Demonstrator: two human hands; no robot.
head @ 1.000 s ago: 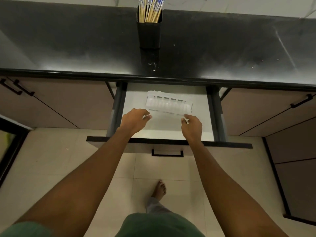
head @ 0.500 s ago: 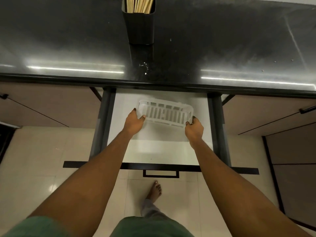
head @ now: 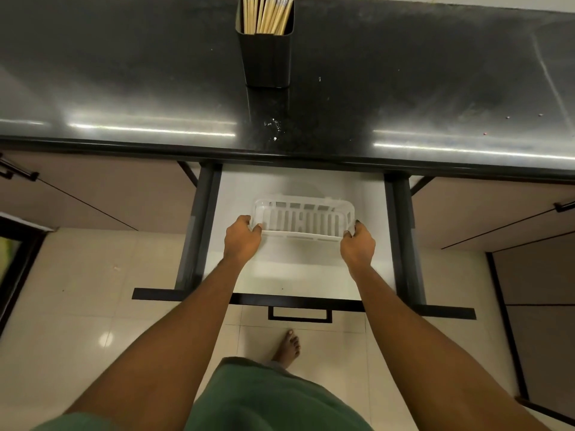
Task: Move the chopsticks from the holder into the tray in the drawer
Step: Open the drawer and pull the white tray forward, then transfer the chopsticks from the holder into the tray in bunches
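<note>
Left hand: the left hand [head: 242, 241] is curled round the left end of the tray [head: 303, 219], fingers hooked over the rim.
Right hand: the right hand [head: 357, 246] is clasped on the tray's right end, thumb and fingertips pressed to its corner.
Tray: a white slotted plastic tray is held between both hands inside the drawer [head: 393, 231], long side set across it, toward the back half; nothing is seen lying in it.
Drawer: the white-floored drawer with dark side rails is pulled out beneath the countertop [head: 124, 88]; its black handle [head: 300, 314] is seen at the near edge.
Chopsticks: a bundle of pale wooden chopsticks [head: 267, 14] is stood upright in the holder [head: 267, 54], their tops cut off by the frame edge.
Holder: a black rectangular holder is set on the dark countertop, well apart from the tray, behind the drawer.
Floor: a bare foot [head: 287, 346] is seen on cream tiles [head: 77, 306] below the drawer.
</note>
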